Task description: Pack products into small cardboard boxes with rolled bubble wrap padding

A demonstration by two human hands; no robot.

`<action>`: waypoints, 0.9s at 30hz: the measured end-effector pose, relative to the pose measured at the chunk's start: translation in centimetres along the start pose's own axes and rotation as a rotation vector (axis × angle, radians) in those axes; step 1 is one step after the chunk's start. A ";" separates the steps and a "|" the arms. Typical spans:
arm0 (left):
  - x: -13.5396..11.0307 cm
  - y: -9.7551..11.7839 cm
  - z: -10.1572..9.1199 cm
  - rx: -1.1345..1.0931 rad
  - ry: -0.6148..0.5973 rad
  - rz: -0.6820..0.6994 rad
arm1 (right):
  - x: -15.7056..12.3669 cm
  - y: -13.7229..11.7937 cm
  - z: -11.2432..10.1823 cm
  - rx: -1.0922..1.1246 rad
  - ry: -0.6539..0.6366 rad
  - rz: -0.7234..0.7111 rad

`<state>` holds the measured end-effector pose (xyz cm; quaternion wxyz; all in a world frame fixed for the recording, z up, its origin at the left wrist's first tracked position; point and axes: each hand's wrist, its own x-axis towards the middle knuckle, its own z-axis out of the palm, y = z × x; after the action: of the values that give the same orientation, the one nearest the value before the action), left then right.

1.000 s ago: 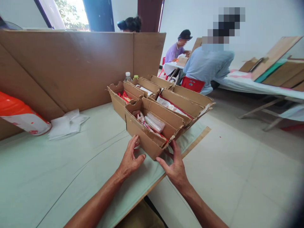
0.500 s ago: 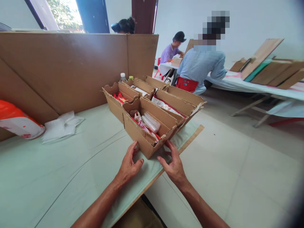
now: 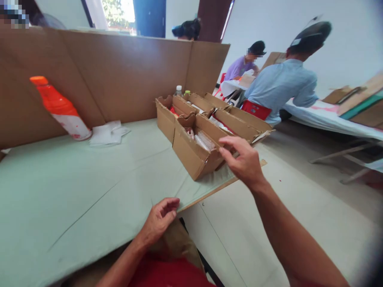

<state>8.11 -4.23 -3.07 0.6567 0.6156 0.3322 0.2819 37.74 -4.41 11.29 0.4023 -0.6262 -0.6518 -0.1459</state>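
Several open cardboard boxes (image 3: 187, 153) stand grouped at the right edge of the table. In the nearest box lie a clear plastic-wrapped packet (image 3: 204, 142) and a reddish package. My right hand (image 3: 243, 159) is raised at that box's right rim, thumb and fingers apart; whether it touches the cardboard I cannot tell. Low by the table's front edge is my left hand (image 3: 161, 217), away from the boxes, its fingers loosely curved with a gap to the thumb and nothing in them.
An orange-and-white bottle (image 3: 64, 111) and white sheets (image 3: 109, 133) are by the tall cardboard partition (image 3: 134, 75). Clear bottles (image 3: 178, 91) stand behind the boxes. A person in a blue shirt (image 3: 284, 85) sits at another table, with a person in purple (image 3: 237, 67) beyond.
My left hand has drawn back from the near box toward the table edge. My right hand has risen to its right rim. The view has turned left, bringing the whole orange bottle in.
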 end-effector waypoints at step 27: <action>-4.6 -0.6 -16.1 0.419 0.857 0.085 | 10.2 6.2 10.0 -0.422 -0.753 0.213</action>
<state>-7.39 2.13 -3.58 0.3105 0.5761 0.5973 0.4637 41.20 10.74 10.19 0.0132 -0.7677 -0.6407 0.0047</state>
